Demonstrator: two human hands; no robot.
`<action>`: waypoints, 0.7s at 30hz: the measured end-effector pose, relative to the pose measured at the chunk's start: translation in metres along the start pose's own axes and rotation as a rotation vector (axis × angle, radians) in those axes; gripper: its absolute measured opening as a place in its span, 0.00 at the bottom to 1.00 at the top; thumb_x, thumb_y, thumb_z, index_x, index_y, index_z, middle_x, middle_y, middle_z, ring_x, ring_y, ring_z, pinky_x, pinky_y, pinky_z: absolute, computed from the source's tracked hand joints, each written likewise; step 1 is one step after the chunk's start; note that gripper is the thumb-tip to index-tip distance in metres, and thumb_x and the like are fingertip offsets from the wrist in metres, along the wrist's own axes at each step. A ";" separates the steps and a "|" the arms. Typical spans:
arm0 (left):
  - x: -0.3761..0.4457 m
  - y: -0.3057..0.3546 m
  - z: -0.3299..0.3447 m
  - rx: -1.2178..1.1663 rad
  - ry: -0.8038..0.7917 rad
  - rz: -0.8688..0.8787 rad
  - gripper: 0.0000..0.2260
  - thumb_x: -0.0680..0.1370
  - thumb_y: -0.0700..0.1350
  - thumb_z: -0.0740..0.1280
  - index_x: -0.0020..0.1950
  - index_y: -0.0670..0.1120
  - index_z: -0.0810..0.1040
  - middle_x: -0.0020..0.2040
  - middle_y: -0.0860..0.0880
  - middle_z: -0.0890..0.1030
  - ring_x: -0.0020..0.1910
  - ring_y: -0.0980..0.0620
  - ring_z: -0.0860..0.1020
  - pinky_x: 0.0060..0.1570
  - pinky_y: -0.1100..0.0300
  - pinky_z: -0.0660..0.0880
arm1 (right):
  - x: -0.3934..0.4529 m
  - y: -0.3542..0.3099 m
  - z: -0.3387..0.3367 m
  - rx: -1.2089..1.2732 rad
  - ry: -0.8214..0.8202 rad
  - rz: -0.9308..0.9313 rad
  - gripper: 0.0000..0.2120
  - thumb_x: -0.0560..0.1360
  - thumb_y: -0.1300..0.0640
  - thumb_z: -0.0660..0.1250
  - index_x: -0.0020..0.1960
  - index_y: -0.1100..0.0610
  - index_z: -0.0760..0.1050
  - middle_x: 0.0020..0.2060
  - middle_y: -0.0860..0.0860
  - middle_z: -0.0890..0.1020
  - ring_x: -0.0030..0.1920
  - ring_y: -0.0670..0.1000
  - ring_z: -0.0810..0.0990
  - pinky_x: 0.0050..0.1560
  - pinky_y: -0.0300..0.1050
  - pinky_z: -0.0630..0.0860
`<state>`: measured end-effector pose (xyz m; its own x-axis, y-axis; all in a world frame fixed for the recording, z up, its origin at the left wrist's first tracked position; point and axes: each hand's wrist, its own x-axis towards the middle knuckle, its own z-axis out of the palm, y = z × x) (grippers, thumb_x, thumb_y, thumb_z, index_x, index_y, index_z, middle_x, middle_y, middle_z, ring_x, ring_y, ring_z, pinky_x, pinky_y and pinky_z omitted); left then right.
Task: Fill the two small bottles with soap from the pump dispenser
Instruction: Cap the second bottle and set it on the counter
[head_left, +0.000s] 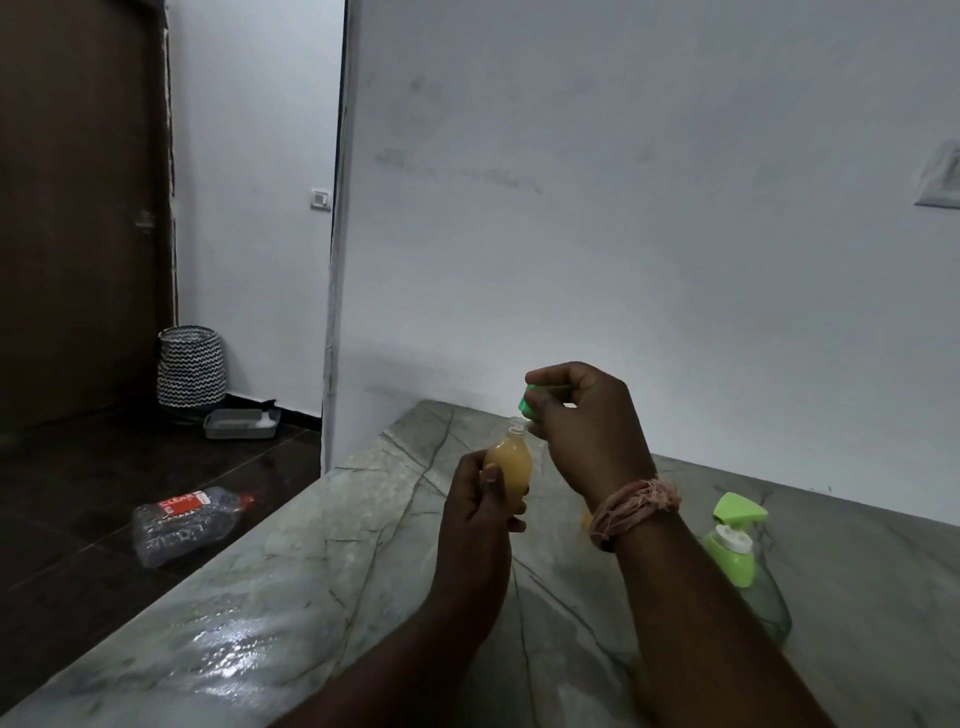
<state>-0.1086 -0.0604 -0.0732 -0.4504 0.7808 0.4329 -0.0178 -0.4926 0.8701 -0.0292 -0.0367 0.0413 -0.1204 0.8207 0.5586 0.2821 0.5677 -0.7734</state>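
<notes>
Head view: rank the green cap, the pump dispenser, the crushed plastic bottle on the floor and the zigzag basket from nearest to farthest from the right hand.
From the right hand:
1. Green cap, pinched in its fingers.
2. Pump dispenser, on the counter to its right.
3. Crushed plastic bottle, on the floor, left.
4. Zigzag basket, far left by the wall.

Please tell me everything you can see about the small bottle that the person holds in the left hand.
The small clear plastic bottle is rounded, with a narrow threaded neck, and is filled almost to the shoulder with cloudy yellow-orange liquid. Its mouth is open, no cap on it. It stands nearly upright above the grey marble counter, gripped low by the left hand. The right hand holds a small green cap just above its mouth.
</notes>
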 end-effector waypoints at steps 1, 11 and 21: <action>0.000 0.001 0.000 0.001 -0.005 0.002 0.08 0.84 0.51 0.54 0.57 0.56 0.72 0.54 0.45 0.79 0.47 0.48 0.81 0.43 0.57 0.78 | -0.001 -0.001 -0.001 0.002 -0.020 0.008 0.06 0.74 0.61 0.71 0.47 0.51 0.81 0.42 0.48 0.83 0.45 0.50 0.84 0.49 0.54 0.82; -0.003 0.001 0.002 -0.045 -0.065 -0.032 0.11 0.84 0.50 0.55 0.59 0.50 0.75 0.47 0.41 0.80 0.39 0.49 0.78 0.39 0.56 0.76 | -0.009 -0.019 -0.028 -0.419 -0.344 -0.031 0.18 0.77 0.66 0.63 0.60 0.49 0.80 0.58 0.48 0.79 0.55 0.47 0.77 0.53 0.39 0.72; -0.005 0.003 0.002 -0.072 -0.097 -0.040 0.11 0.84 0.49 0.55 0.60 0.49 0.74 0.46 0.40 0.80 0.38 0.49 0.78 0.37 0.57 0.76 | -0.005 -0.031 -0.048 -0.664 -0.254 0.040 0.32 0.73 0.30 0.60 0.38 0.60 0.80 0.35 0.53 0.85 0.33 0.53 0.83 0.42 0.50 0.81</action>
<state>-0.1042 -0.0650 -0.0722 -0.3601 0.8319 0.4222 -0.0991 -0.4841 0.8694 0.0084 -0.0613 0.0766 -0.2937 0.8755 0.3838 0.8013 0.4444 -0.4005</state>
